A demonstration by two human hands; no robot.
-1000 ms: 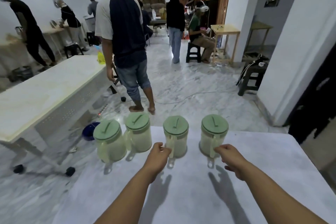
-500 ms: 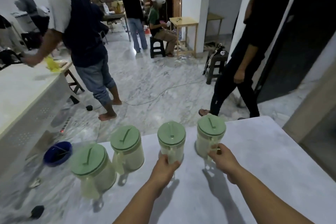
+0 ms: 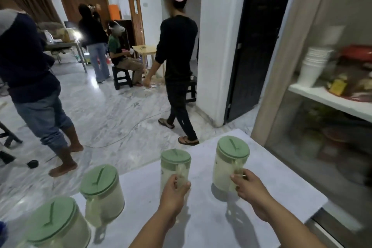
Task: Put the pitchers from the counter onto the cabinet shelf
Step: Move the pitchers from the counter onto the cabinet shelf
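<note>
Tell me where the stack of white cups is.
The stack of white cups stands at the right of the head view, on the white cabinet shelf, left of the red items.

Both forearms reach forward from the lower edge of the view, bare to the wrist, and angle slightly towards each other. The left hand [image 3: 174, 189] is curled into a fist around the handle of the middle pitcher [image 3: 175, 169], thumb on the left side, knuckles facing up. The right hand [image 3: 248, 187] sits to the right of that pitcher (and a little farther forward), fingers wrapped around the handle of the right pitcher [image 3: 229, 165], thumb lying across the top.
</note>
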